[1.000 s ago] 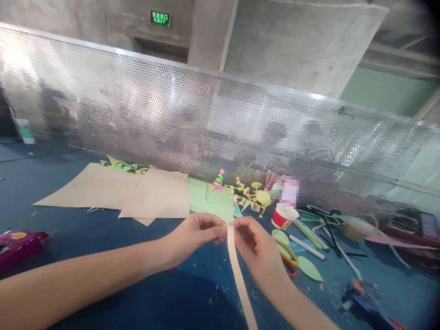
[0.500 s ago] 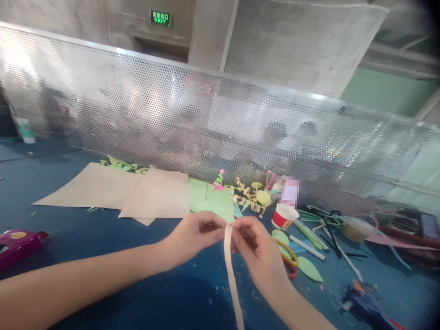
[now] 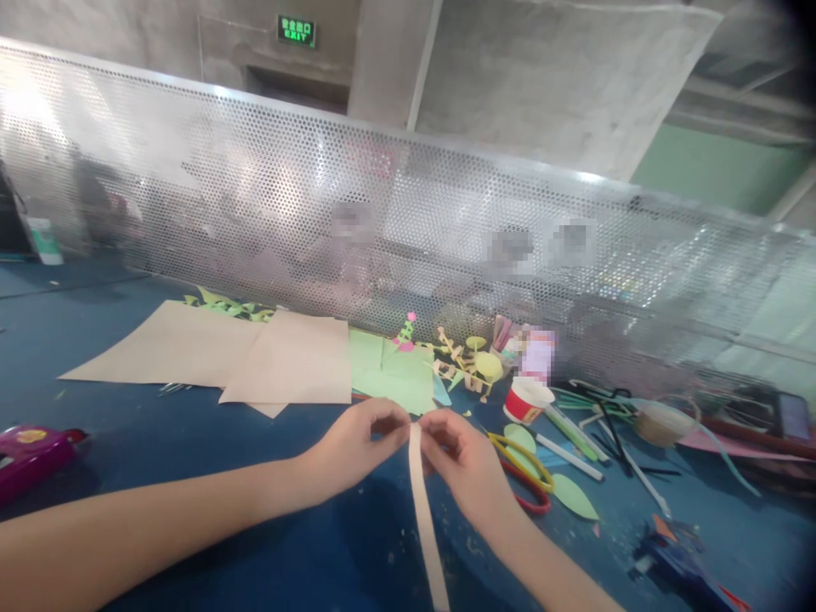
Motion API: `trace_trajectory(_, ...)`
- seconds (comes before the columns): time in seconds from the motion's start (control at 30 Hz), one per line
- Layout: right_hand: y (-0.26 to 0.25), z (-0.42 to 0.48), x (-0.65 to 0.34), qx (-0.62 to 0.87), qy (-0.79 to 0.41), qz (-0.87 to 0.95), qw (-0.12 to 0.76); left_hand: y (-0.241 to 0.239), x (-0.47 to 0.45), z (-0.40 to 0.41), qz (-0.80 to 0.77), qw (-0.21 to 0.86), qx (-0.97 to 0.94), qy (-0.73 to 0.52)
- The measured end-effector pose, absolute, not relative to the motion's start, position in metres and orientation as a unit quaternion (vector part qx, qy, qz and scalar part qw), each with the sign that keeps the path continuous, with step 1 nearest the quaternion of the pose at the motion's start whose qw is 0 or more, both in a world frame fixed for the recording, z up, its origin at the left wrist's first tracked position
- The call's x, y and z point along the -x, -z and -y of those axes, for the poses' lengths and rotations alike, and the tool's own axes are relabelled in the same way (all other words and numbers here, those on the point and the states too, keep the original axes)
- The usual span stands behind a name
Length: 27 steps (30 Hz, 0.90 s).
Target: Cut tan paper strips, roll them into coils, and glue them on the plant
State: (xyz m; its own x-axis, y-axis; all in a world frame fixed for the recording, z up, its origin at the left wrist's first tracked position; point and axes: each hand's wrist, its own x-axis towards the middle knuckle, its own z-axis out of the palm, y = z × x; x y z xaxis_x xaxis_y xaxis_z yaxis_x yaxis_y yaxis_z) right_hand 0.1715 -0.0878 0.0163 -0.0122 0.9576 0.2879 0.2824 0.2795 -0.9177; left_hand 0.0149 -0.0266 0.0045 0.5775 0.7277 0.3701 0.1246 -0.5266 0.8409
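A narrow, pale peach paper strip [image 3: 423,518] hangs down toward the front edge of the view, its top end pinched between both hands. My left hand [image 3: 365,444] grips that end from the left with thumb and fingertips. From the right, my right hand [image 3: 462,463] pinches the same end, the fingertips of both hands almost meeting. The very tip of the strip is hidden by the fingers. Beside my right hand lie scissors with yellow and red handles [image 3: 539,469], their blades out of sight, and a green paper leaf [image 3: 574,497].
Beige paper sheets [image 3: 293,357] and green paper [image 3: 408,374] lie behind the hands. A red and white paper cup [image 3: 528,399] stands by several pens [image 3: 570,457]. A purple tool [image 3: 38,459] is at left, a dark blue one [image 3: 685,565] at right. A perforated metal screen [image 3: 268,195] rises behind.
Both hands have shifted slightly left and down with the strip still pinched. More of the scissors' handles now shows beside my right hand.
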Motion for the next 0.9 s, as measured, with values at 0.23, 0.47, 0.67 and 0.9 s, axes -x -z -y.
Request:
trace_trajectory(0.23, 0.011, 0.081, -0.169, 0.511, -0.409, 0.543, 0.526, 0.015, -0.016, 0.025, -0.292, 0.488, -0.739, -0.363)
trace_trajectory(0.47, 0.021, 0.078, -0.172, 0.509, -0.381, 0.564, 0.527, 0.018, -0.015, 0.023, -0.306, 0.442, -0.759, -0.369)
trace_trajectory(0.67, 0.021, 0.079, -0.171, 0.526, -0.347, 0.566, 0.532, 0.015, -0.014, 0.026, -0.289, 0.371, -0.802, -0.367)
trace_trajectory(0.9, 0.022, 0.076, -0.173, 0.525, -0.373, 0.555, 0.526, 0.014, -0.014, 0.025, -0.278, 0.349, -0.821, -0.356)
